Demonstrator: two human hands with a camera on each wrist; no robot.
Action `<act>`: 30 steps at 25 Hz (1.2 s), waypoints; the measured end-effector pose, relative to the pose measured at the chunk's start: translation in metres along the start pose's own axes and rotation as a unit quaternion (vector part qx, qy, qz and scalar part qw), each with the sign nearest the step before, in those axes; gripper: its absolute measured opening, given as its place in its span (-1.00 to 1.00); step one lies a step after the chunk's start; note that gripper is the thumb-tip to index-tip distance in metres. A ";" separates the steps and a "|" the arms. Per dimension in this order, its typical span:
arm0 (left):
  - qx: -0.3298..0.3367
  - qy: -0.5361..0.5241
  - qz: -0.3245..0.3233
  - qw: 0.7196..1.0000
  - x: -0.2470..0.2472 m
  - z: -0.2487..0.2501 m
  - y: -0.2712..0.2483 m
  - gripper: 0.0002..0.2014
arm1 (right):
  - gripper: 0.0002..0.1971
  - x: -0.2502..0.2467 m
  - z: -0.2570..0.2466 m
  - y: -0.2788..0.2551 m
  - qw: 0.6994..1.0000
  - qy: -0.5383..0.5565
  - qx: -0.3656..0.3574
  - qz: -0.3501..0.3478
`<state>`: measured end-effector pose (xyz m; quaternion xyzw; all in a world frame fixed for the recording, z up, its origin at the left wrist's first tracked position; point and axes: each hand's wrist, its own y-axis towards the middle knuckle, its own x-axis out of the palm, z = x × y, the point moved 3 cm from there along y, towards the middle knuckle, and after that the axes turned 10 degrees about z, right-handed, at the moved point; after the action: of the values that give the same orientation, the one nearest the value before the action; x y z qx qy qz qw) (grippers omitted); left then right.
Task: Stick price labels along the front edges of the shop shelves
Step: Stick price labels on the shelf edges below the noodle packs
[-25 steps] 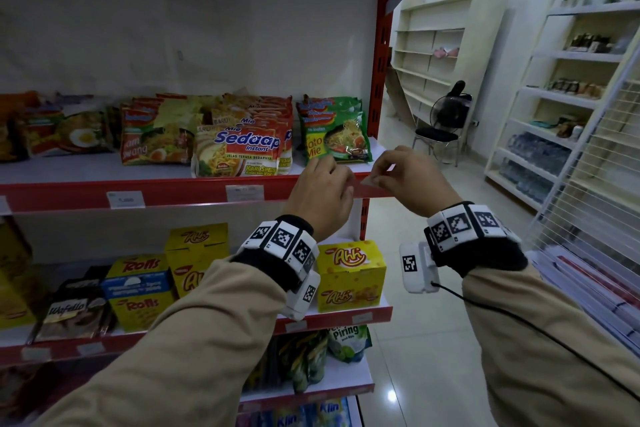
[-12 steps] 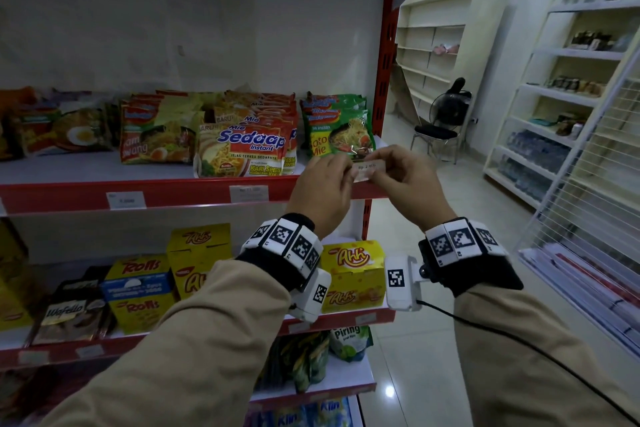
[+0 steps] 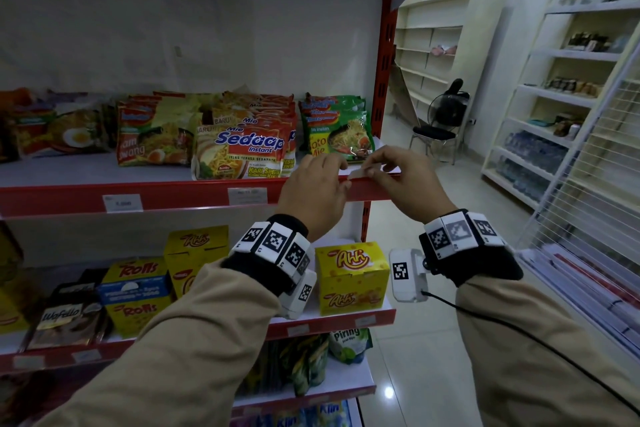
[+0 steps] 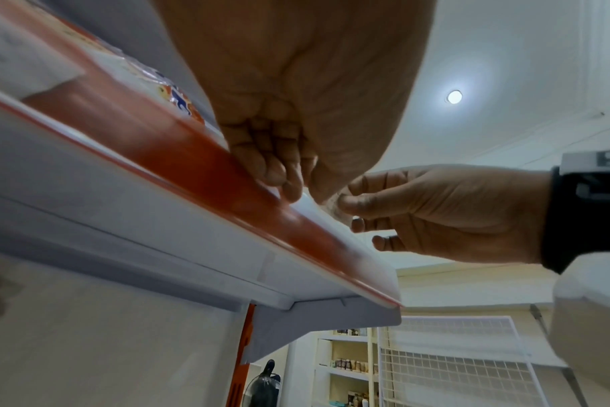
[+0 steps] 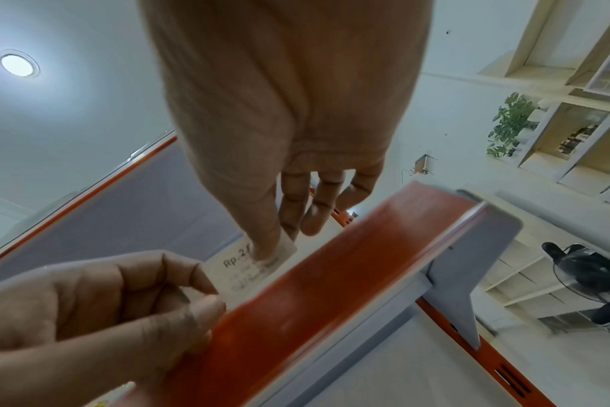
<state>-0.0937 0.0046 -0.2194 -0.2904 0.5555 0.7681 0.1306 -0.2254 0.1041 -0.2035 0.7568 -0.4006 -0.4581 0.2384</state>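
A small white price label [image 3: 357,173] printed "Rp. 2…" [image 5: 242,272] is held at the top of the red front edge [image 3: 194,196] of the noodle shelf, near its right end. My left hand [image 3: 341,178] pinches the label's left end between thumb and forefinger [image 5: 214,298]. My right hand [image 3: 373,168] pinches its right end, with the thumb [image 5: 267,247] lying across the print. In the left wrist view both hands [image 4: 289,190] meet above the red edge [image 4: 178,154]. Two other white labels [image 3: 123,203] [image 3: 247,196] sit on the same edge further left.
Noodle packs [image 3: 242,149] fill the shelf just behind the hands. Yellow snack boxes [image 3: 351,276] stand on the shelf below. The red upright [image 3: 384,80] ends the shelf at the right. Beyond it are a chair with a fan [image 3: 440,125] and white racks [image 3: 561,97].
Half a second ago the label was held up facing me in front of the noodle packs. Both hands have since brought it down, tilted, to the top of the red edge.
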 end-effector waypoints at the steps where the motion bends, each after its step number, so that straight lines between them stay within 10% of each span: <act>1: 0.001 -0.005 -0.001 1.000 -0.001 -0.001 0.000 -0.75 | -0.84 0.002 0.000 -0.001 1.000 0.000 0.002 -0.011; 30: 0.038 0.093 -0.107 0.989 0.000 0.000 0.005 -0.78 | -0.81 -0.002 -0.001 -0.009 0.963 -0.237 -0.003 -0.125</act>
<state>-0.0960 0.0024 -0.2156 -0.4125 0.5599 0.6980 0.1707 -0.2215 0.1102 -0.2084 0.6702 -0.3462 -0.6517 0.0799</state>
